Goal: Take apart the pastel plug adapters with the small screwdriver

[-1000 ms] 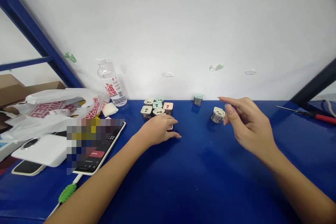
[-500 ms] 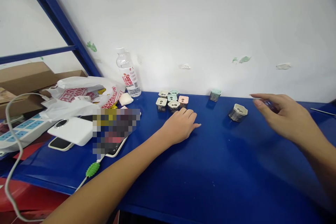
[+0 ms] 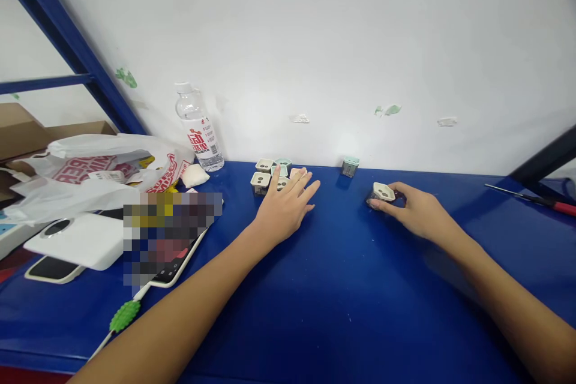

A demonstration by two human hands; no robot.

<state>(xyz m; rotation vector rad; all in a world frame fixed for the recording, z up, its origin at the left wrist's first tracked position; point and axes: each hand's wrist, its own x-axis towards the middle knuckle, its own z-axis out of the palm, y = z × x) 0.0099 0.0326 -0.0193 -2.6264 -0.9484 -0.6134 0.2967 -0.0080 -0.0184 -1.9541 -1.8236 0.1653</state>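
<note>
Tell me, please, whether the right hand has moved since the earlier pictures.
Yes: judged against the rightmost white mark on the wall, the right hand has shifted left and now touches a cream sharpener.

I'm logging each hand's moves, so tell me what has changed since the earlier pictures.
The right hand has moved in from the right, its grip now closed on the separate cream-topped sharpener. The left hand has uncurled and now spreads over part of the clustered sharpeners. The teal-topped sharpener by the wall and the bottle stayed put.
</note>
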